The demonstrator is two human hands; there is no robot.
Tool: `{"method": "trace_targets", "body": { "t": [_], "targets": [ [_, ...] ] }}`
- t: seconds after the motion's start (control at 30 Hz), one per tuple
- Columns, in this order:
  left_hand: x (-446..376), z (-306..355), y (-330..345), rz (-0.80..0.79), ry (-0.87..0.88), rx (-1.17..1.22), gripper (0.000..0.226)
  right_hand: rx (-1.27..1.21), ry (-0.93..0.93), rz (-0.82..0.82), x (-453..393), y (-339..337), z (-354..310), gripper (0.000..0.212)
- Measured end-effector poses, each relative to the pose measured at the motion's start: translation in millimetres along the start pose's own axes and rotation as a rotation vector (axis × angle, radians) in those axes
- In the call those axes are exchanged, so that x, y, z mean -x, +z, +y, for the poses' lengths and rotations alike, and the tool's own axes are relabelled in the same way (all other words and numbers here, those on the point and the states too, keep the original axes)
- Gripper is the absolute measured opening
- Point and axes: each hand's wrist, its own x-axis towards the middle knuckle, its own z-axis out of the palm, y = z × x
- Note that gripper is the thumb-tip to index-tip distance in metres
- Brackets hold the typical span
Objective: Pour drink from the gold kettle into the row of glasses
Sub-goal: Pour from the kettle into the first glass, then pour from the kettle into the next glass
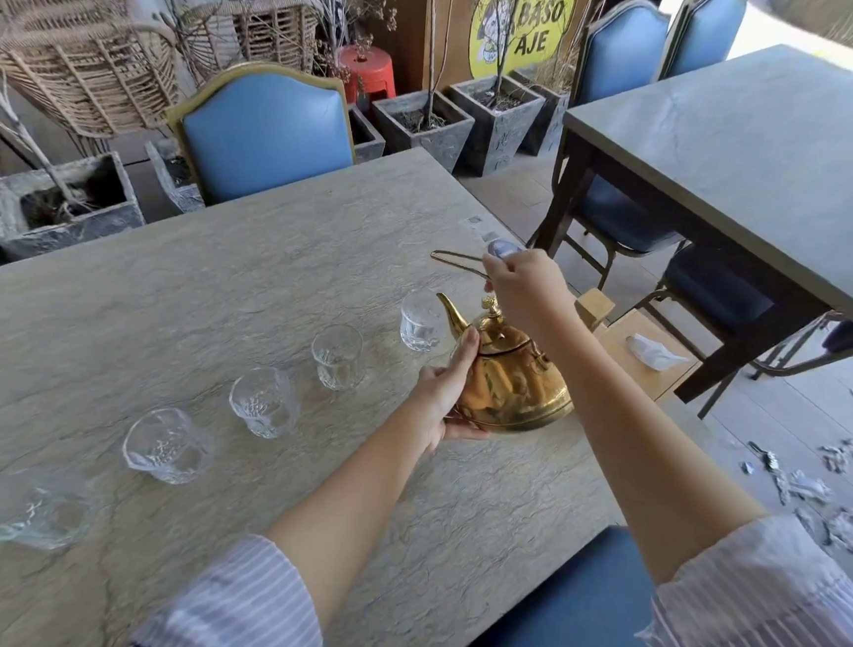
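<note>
A gold kettle (512,382) hangs just above the stone-look table (211,278), its spout pointing up and left toward the farthest glass (420,322). My right hand (523,280) grips the kettle's thin wire handle from above. My left hand (447,392) is pressed against the kettle's left side and base. Several clear glasses stand in a diagonal row from far right to near left, among them the second glass (336,356), a middle glass (264,401) and the nearest glass (34,505). The farthest glass seems to hold clear liquid.
A blue padded chair (266,128) stands at the table's far side. A second grey table (768,162) with blue chairs is at the right. Stone planters (421,126) and wicker chairs line the back. Paper scraps (845,463) litter the floor at right.
</note>
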Motion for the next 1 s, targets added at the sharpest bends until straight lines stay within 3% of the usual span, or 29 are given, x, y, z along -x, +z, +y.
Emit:
{"method": "trace_targets", "body": {
  "t": [0.1,0.53,0.7,0.87,1.0],
  "targets": [
    [1,-1,-6,0.019,0.004,0.006,0.1,-0.03,-0.001,0.001,6,4,6,0.045],
    [19,-10,-21,0.068,0.037,0.12,0.085,-0.126,-0.153,-0.034,35,1,-15,0.047],
    [31,-15,-33,0.061,0.014,0.197,0.094,-0.045,-0.223,-0.103,38,12,-33,0.042],
    [33,-27,-50,0.079,0.009,0.249,0.124,0.007,-0.241,-0.163,41,29,-46,0.042],
    [36,-34,-62,0.094,0.006,0.264,0.11,0.05,-0.235,-0.183,43,44,-57,0.041]
  ]
}}
